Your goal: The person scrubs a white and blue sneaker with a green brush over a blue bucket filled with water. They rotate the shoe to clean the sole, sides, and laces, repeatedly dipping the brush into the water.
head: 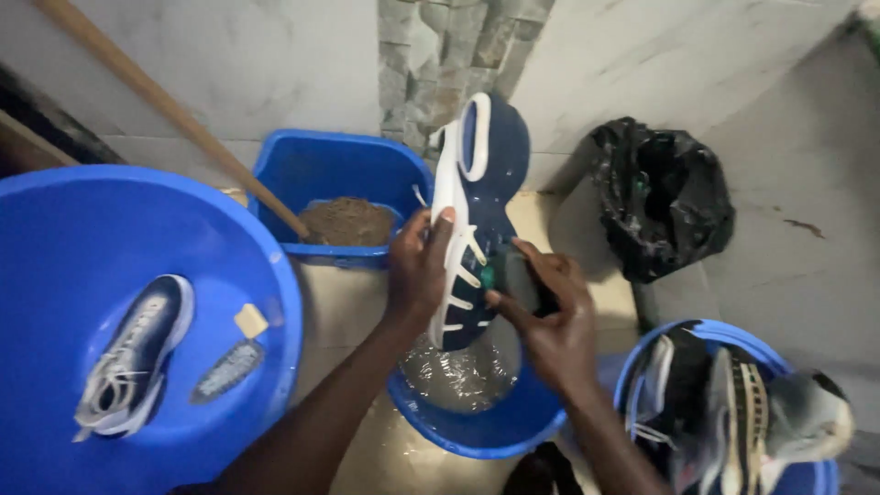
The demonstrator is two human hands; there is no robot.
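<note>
My left hand (417, 270) grips a navy and white sneaker (478, 192) by its white side, holding it upright with the sole facing me. My right hand (550, 316) presses a dark scrub pad with a green part (513, 275) against the sole. Both hands are above a small blue bowl (486, 426) of soapy water.
A large blue basin (55, 275) at left holds a second sneaker (133, 353), an insole (226, 371) and a soap piece (250, 321). A blue square tub (339, 170) with brown water, a wooden stick (174, 115), a black plastic bag (660, 197) and a bucket of shoes (733, 412) stand around.
</note>
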